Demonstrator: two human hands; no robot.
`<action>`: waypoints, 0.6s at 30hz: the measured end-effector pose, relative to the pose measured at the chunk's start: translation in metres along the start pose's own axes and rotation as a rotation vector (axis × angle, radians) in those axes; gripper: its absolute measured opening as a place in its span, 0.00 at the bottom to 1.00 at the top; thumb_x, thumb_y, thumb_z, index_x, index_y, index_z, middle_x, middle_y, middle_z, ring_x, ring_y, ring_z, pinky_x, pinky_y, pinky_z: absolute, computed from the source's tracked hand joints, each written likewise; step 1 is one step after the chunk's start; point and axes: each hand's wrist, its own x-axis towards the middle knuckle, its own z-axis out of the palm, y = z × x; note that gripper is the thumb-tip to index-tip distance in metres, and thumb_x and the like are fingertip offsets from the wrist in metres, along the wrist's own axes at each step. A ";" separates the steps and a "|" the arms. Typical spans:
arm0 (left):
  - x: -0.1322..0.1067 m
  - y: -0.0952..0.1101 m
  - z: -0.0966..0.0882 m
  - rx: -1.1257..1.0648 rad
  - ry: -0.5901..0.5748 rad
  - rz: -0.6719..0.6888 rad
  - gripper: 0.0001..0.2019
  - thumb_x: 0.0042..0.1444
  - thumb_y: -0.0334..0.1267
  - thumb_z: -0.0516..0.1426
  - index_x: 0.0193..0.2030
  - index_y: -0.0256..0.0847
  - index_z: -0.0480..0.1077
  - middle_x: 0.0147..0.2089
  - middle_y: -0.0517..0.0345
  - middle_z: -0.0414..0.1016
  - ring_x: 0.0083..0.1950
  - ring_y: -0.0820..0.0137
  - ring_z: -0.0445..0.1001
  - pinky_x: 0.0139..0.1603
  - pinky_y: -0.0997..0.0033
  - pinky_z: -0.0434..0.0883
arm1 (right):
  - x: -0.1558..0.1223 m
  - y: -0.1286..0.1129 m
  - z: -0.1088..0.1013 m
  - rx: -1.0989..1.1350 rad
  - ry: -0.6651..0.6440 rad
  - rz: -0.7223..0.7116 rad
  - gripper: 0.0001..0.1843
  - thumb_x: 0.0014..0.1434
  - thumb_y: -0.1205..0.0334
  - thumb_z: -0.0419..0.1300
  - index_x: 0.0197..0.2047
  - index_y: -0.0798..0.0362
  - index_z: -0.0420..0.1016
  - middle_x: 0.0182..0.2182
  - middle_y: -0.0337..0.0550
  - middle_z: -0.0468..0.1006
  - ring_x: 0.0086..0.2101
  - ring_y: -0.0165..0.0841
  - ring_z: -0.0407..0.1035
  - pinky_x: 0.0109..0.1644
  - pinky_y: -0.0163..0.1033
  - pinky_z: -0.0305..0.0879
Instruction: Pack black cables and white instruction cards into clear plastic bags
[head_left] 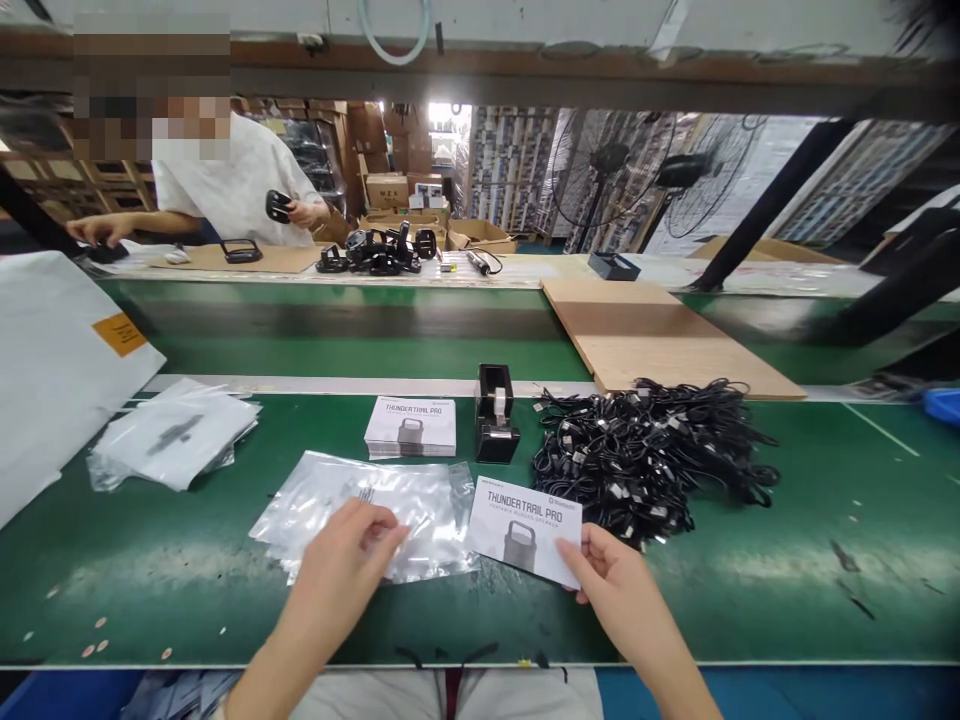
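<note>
My right hand (611,570) grips the lower right corner of a white printed manual (521,530) marked "THUNDERTRAIL PRO". The manual is tilted slightly, and its left edge meets the clear plastic bags (442,500). On those stacked bags lies my left hand (349,545), its fingers curled and thumb close to the index finger in a pinch on the top bag. Behind the bags stands a neat stack of the same manuals (410,430). Beside it is a black tape dispenser (495,420), and to the right a tangled heap of black USB cables (637,460).
More bagged white sheets (176,430) lie at left, near a large white sack (60,370). A wooden board (667,335) bridges toward the far bench. There a co-worker (240,180) handles black parts beside a pile of black parts (379,250). Fans (611,160) stand behind.
</note>
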 end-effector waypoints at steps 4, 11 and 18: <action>0.008 0.026 0.023 0.071 -0.049 -0.021 0.09 0.50 0.45 0.56 0.29 0.42 0.71 0.31 0.59 0.70 0.34 0.65 0.71 0.33 0.67 0.65 | -0.001 -0.001 -0.002 -0.056 -0.027 -0.013 0.17 0.50 0.49 0.56 0.34 0.54 0.72 0.22 0.40 0.74 0.23 0.32 0.63 0.23 0.34 0.59; 0.009 0.024 0.020 0.061 -0.085 0.039 0.13 0.57 0.38 0.48 0.27 0.43 0.71 0.29 0.61 0.69 0.30 0.69 0.70 0.31 0.70 0.62 | -0.008 -0.002 0.004 0.189 -0.062 0.008 0.20 0.46 0.46 0.61 0.32 0.55 0.71 0.23 0.40 0.74 0.21 0.29 0.63 0.22 0.32 0.58; 0.002 0.021 0.028 0.030 0.005 0.095 0.13 0.59 0.39 0.46 0.28 0.42 0.68 0.27 0.61 0.66 0.28 0.71 0.68 0.30 0.70 0.64 | -0.010 -0.007 0.039 0.298 -0.062 0.006 0.21 0.48 0.45 0.60 0.34 0.56 0.69 0.25 0.43 0.75 0.22 0.29 0.64 0.22 0.33 0.61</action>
